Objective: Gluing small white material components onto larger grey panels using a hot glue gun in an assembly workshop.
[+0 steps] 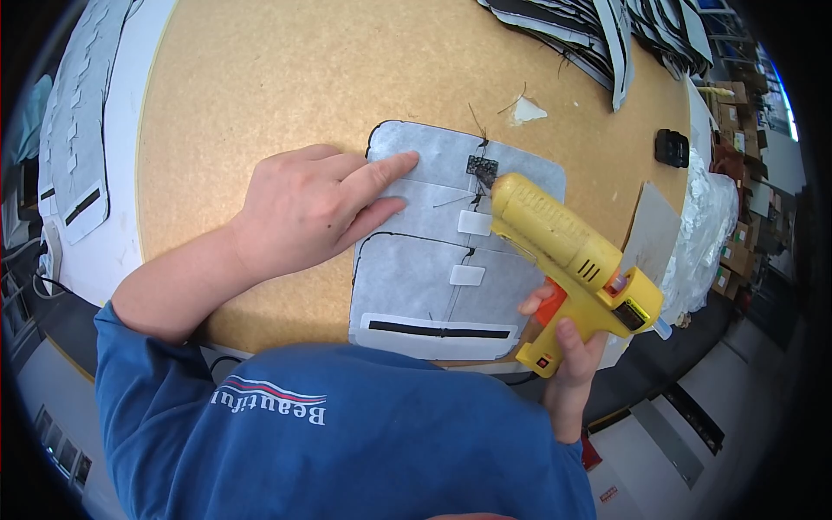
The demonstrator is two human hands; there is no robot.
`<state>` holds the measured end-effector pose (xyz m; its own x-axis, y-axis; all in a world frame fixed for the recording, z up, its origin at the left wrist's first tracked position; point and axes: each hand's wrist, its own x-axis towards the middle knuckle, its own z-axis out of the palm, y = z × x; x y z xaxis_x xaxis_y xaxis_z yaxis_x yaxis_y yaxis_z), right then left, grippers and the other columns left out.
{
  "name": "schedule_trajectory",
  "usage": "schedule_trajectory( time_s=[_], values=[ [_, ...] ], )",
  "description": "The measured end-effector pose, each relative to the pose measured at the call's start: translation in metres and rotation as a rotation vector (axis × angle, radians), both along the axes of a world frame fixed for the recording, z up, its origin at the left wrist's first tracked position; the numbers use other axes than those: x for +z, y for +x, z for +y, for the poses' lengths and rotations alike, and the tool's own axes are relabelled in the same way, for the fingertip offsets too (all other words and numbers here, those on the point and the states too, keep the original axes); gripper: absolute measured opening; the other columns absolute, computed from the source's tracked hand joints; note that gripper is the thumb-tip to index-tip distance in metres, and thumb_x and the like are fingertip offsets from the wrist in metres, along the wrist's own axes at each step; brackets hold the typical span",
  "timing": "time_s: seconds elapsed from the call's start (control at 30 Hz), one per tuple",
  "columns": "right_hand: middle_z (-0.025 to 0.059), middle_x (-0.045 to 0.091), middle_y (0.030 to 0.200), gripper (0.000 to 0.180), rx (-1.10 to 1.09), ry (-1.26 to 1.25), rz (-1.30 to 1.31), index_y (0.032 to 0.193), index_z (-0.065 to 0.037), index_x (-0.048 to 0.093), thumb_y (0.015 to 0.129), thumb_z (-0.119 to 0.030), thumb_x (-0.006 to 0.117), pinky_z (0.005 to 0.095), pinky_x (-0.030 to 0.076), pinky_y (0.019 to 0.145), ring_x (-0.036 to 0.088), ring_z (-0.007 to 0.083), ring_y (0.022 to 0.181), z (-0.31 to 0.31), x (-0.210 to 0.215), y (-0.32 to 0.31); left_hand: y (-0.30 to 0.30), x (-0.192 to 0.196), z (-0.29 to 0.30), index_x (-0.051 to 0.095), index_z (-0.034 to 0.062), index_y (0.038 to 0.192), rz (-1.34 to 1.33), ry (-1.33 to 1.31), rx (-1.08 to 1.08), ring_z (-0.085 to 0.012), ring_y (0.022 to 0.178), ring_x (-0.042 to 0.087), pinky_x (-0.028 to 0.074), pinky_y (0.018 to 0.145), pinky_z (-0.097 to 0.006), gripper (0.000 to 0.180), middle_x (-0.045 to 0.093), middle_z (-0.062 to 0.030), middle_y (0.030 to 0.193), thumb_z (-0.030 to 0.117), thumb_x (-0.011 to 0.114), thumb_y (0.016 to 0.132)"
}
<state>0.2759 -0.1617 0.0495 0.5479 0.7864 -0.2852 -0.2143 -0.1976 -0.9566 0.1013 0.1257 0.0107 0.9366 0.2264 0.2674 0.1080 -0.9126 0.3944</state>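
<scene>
A pale grey fabric panel (403, 269) with dark edges lies on the table in front of me. My left hand (316, 204) rests at its left edge, index finger stretched out onto the upper section, thumb apart, holding nothing. My right hand (574, 351) is wrapped round the handle of a yellow hot glue gun (563, 234), fingers at the orange trigger. The gun's nozzle points at a small black textured patch (483, 166) near the panel's upper middle; whether they touch I cannot tell. Below sit two white tabs (473, 223) along a centre seam with dark threads. A black strip (438, 331) crosses the lower end.
A stack of similar dark-edged panels (576, 43) lies at the far right. Nearby are a white scrap (528, 110), a small black object (671, 148), a flat greyish board (654, 230) and clear plastic wrap (712, 230). Another grey panel (82, 130) lies at far left.
</scene>
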Motion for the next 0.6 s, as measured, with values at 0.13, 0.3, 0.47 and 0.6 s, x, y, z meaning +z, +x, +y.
schedule_trajectory(
  time_s=[0.13,0.3,0.47,0.6],
  values=[
    [0.0185,0.063,0.108,0.053,-0.005,0.010,0.014,0.134,0.006,0.042,0.091,-0.018,0.062,0.0383,0.049,0.089,0.064,0.0258,0.099,-0.005,-0.002,0.005,0.000,0.001,0.000,0.067,0.0141,0.119,-0.003,0.000,0.005,-0.0154,0.054,0.054,0.042,0.047,-0.030,0.039,0.053,0.0005,0.061,0.025,0.075,0.082],
    [0.0186,0.063,0.109,0.052,-0.028,0.014,0.012,0.133,0.006,0.043,0.091,-0.017,0.062,0.0388,0.050,0.088,0.064,0.0265,0.098,0.005,-0.003,0.005,0.000,0.001,0.000,0.068,0.0142,0.119,-0.001,0.002,0.004,-0.0151,0.054,0.054,0.042,0.047,-0.030,0.039,0.053,0.0007,0.061,0.025,0.075,0.082],
    [0.0195,0.062,0.111,0.051,-0.004,-0.017,-0.006,0.133,0.006,0.043,0.091,-0.017,0.062,0.0392,0.050,0.088,0.065,0.0273,0.097,-0.002,-0.006,0.009,0.000,0.001,0.000,0.067,0.0142,0.119,-0.003,-0.002,0.005,-0.0150,0.054,0.054,0.042,0.047,-0.030,0.040,0.053,0.0008,0.061,0.025,0.075,0.082],
    [0.0199,0.062,0.113,0.052,-0.037,0.005,0.036,0.134,0.006,0.042,0.092,-0.017,0.061,0.0387,0.051,0.088,0.065,0.0277,0.097,-0.009,-0.008,0.011,0.001,0.000,0.000,0.068,0.0140,0.119,-0.007,0.002,0.003,-0.0151,0.054,0.055,0.042,0.047,-0.030,0.040,0.055,0.0005,0.062,0.025,0.076,0.082]
  ],
)
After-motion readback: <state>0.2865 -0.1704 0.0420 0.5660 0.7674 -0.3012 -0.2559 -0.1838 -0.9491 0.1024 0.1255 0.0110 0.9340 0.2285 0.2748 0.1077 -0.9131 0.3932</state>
